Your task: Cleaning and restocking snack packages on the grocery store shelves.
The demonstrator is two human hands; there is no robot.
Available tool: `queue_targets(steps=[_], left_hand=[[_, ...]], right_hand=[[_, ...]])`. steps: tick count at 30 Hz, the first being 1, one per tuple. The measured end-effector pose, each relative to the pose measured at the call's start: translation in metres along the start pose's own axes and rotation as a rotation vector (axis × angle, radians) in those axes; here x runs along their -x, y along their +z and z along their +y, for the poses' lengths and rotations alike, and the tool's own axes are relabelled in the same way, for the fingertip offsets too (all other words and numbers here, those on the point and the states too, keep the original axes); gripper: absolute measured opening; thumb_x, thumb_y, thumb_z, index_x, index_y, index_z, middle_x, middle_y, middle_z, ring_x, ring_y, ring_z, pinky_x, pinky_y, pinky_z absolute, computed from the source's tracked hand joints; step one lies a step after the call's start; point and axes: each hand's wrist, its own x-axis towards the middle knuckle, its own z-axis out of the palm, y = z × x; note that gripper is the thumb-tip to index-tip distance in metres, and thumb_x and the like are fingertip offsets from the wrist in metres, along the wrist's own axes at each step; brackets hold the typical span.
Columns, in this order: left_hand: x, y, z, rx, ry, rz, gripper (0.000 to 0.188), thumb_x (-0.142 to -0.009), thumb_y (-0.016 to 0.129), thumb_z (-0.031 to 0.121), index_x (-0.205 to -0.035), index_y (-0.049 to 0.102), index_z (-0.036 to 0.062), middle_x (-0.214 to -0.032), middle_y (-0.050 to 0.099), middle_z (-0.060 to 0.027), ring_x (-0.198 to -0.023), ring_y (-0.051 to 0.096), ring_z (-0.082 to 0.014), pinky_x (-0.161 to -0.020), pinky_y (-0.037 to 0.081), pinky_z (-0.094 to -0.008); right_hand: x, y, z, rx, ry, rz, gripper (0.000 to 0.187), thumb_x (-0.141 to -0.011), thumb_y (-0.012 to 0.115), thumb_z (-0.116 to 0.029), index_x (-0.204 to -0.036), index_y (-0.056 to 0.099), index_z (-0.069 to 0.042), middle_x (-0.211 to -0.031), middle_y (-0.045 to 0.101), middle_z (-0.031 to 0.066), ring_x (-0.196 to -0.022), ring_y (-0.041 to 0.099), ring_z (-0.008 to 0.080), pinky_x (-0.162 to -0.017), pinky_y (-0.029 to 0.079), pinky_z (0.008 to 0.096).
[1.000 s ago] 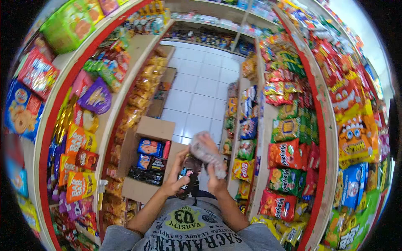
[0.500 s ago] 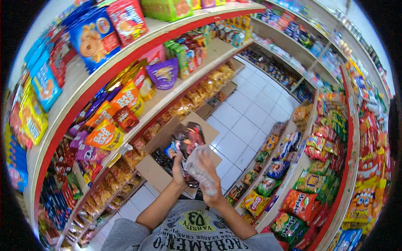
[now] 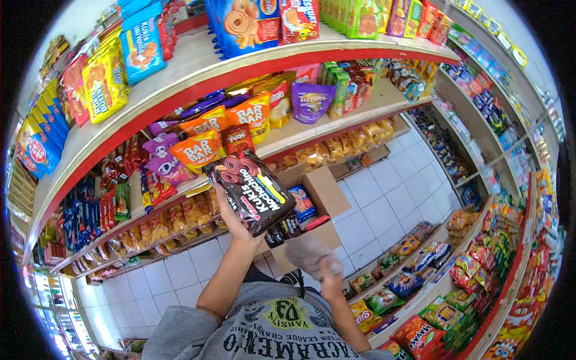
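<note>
Left hand: our left hand (image 3: 231, 217) is raised toward the shelves, fingers closed around the lower edge of one dark brown cookie packet (image 3: 251, 189), which it holds up tilted.
Right hand: our right hand (image 3: 329, 277) sits lower, near the chest, closed on one crumpled clear plastic bag (image 3: 308, 253); it is blurred, so we cannot tell what it contains.
Cookie packet: one in hand, in front of the middle shelf (image 3: 312, 129) and above the cardboard box (image 3: 324, 192).
Cardboard box: we count one, open on the white tiled floor (image 3: 384, 207), with more dark packets and one blue packet (image 3: 302, 203) showing inside; their exact number we cannot tell.
Orange snack bags: we count three (image 3: 198, 150) side by side on the middle shelf, just behind the raised packet.
Purple bag: one (image 3: 313, 101) stands to their right on the same shelf.
Yellow bag: we see one (image 3: 103, 81) on the top shelf (image 3: 180, 72).
</note>
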Motion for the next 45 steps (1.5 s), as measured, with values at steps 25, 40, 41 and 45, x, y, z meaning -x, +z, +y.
queue_targets(steps=[25, 40, 41, 45], left_hand=[[0.019, -0.014, -0.023, -0.337, -0.07, 0.091, 0.066, -0.088, 0.034, 0.057, -0.129, 0.036, 0.0055, -0.123, 0.049, -0.0103, -0.106, 0.054, -0.0233, -0.093, 0.043, -0.0364], [0.027, -0.078, -0.036, -0.314, -0.592, 0.007, 0.063, -0.089, 0.037, 0.055, -0.124, 0.043, 0.0036, -0.114, 0.056, -0.0125, -0.097, 0.059, -0.0222, -0.085, 0.049, -0.0344], [0.03, -0.072, -0.038, -0.343, -0.601, 0.0, 0.063, -0.088, 0.037, 0.055, -0.124, 0.043, 0.0037, -0.114, 0.056, -0.0124, -0.097, 0.059, -0.0221, -0.084, 0.049, -0.0342], [0.027, -0.059, -0.034, -0.261, -0.54, -0.016, 0.061, -0.088, 0.038, 0.054, -0.123, 0.045, 0.0043, -0.109, 0.058, -0.0122, -0.092, 0.061, -0.0232, -0.082, 0.05, -0.0353]], right_hand=[[-0.038, -0.009, -0.076, -0.713, -0.141, 0.554, 0.043, -0.092, 0.047, -0.031, -0.125, 0.043, -0.003, -0.12, 0.052, 0.0081, -0.108, 0.051, 0.0212, -0.093, 0.039, 0.0364], [-0.027, 0.012, -0.093, -0.016, -0.252, 0.167, 0.035, -0.095, 0.04, -0.017, -0.122, 0.045, 0.003, -0.123, 0.049, 0.0102, -0.115, 0.043, 0.0174, -0.097, 0.031, 0.0301], [-0.032, 0.006, -0.097, 0.19, -0.255, 0.238, 0.034, -0.095, 0.039, -0.018, -0.121, 0.046, 0.003, -0.121, 0.05, 0.0089, -0.113, 0.044, 0.017, -0.096, 0.032, 0.0293], [-0.039, 0.016, -0.101, -0.082, -0.233, 0.175, 0.03, -0.094, 0.043, -0.018, -0.113, 0.052, 0.003, -0.114, 0.055, 0.0089, -0.108, 0.049, 0.0151, -0.093, 0.035, 0.0282]])
